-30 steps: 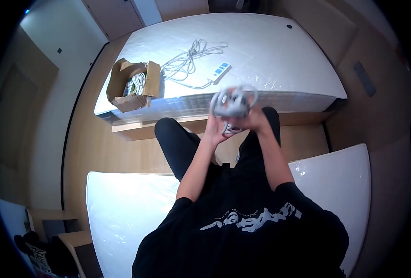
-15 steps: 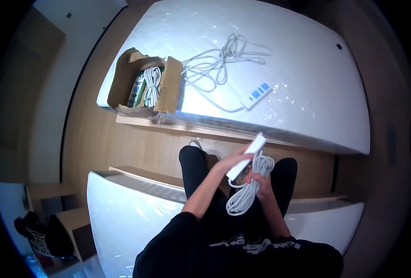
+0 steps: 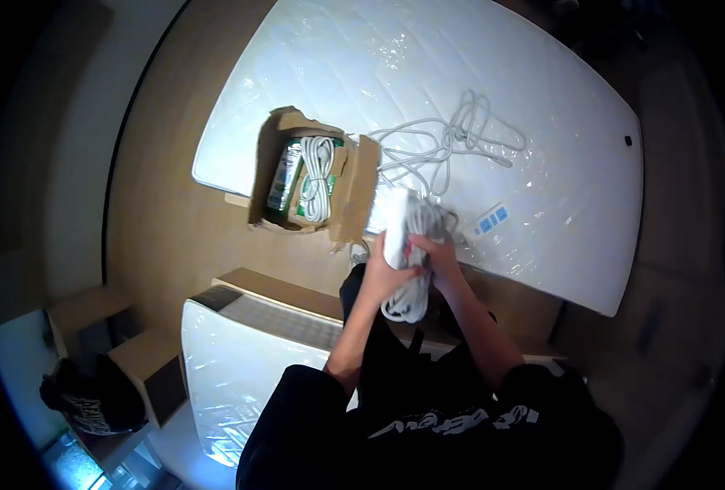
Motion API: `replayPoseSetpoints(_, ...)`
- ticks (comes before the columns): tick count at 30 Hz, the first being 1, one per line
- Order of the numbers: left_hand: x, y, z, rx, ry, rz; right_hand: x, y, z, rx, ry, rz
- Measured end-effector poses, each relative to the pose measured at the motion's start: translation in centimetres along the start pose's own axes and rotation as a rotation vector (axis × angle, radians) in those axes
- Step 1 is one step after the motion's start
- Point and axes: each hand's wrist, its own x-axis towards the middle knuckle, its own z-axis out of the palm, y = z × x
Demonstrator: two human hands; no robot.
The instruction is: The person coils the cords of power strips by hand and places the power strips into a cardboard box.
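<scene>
My left hand (image 3: pixel 387 276) is closed around the lower part of a white power strip (image 3: pixel 396 224), which stands nearly upright in view. My right hand (image 3: pixel 434 255) grips the coiled grey-white cord (image 3: pixel 409 304) of that strip, pressed alongside it. Both are slightly blurred, held over the mattress's near edge and just right of an open cardboard box (image 3: pixel 356 192). Inside the box, a bundled white cable (image 3: pixel 317 181) lies on green-and-silver packaging (image 3: pixel 285 181). A second power strip (image 3: pixel 491 219) with blue-marked sockets rests on the mattress, its loose cord (image 3: pixel 452 145) spread behind it.
The plastic-wrapped mattress (image 3: pixel 575 196) bears the box and the second strip. Another wrapped mattress (image 3: pixel 248 359) lies close to my body. At the lower left, a black bag (image 3: pixel 93 400) rests beside wooden furniture (image 3: pixel 146 359). A small black object (image 3: pixel 628 140) sits at the far right corner.
Both hands have moved forward from over my lap to the mattress edge, carrying the strip and cord bundle nearer the box. The strip has turned more upright, and the camera view has shifted.
</scene>
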Motion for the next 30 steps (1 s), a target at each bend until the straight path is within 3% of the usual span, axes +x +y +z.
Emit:
replayPoseSetpoints(1,1.5,-0.6,-2.6,0.042,0.023,0.078,1.1,-0.1,2.7,-0.048,0.002,-0.061)
replayPoseSetpoints(3,4.6,0.8,-7.8,-0.01,0.007,0.087,4.2,-0.2,7.8,0.028,-0.012,0.042)
replayPoseSetpoints(5,8.4,2.3,-12.8,0.096,-0.102,-0.021,7.2,0.2,12.5,0.105,-0.033,-0.062)
replayPoseSetpoints(7,12.2,1.5,-16.4,0.01,-0.166,-0.176,11.3,2.5,15.1,0.106,-0.109,-0.094)
replayPoseSetpoints(9,14.9,0.6,-18.8,0.118,-0.092,-0.096,15.4,4.2,17.1,0.085,-0.129,-0.03)
replayPoseSetpoints(11,17.7,-2.8,-20.5,0.066,-0.017,-0.253,18.0,5.2,19.3,0.132,-0.096,0.097)
replayPoseSetpoints(12,18.1,-1.9,-20.4,0.129,0.102,-0.278,19.7,5.7,19.9,0.028,-0.034,0.111)
replayPoseSetpoints(15,19.7,-4.6,-20.5,0.104,0.029,-0.269,22.7,7.3,19.9,-0.149,0.127,0.144)
replayPoseSetpoints(16,20.3,-6.0,-20.2,0.079,0.044,-0.218,23.3,8.2,19.0,-0.174,0.015,0.02)
replayPoseSetpoints(17,20.0,-7.6,-19.9,0.11,0.045,-0.284,23.9,9.4,18.5,-0.172,0.026,0.024)
replayPoseSetpoints(20,19.2,-10.6,-19.0,-0.043,-0.025,-0.216,22.1,8.0,19.3,-0.254,0.147,0.118)
replayPoseSetpoints(21,18.8,-11.8,-18.7,-0.109,0.046,-0.184,21.8,7.7,19.7,-0.258,0.155,0.123)
replayPoseSetpoints(25,18.3,-11.9,-18.6,-0.249,0.113,-0.224,21.6,8.6,19.7,-0.33,0.286,-0.065)
replayPoseSetpoints(27,17.7,-8.7,-18.5,-0.192,0.163,-0.253,22.2,8.8,18.8,-0.307,0.239,-0.06)
replayPoseSetpoints(29,17.5,-8.6,-18.9,0.051,0.238,-0.13,22.5,9.5,18.4,-0.194,0.189,-0.114)
replayPoseSetpoints(30,17.4,-8.8,-19.3,0.063,0.232,-0.13,22.4,8.9,18.7,-0.17,0.216,-0.015)
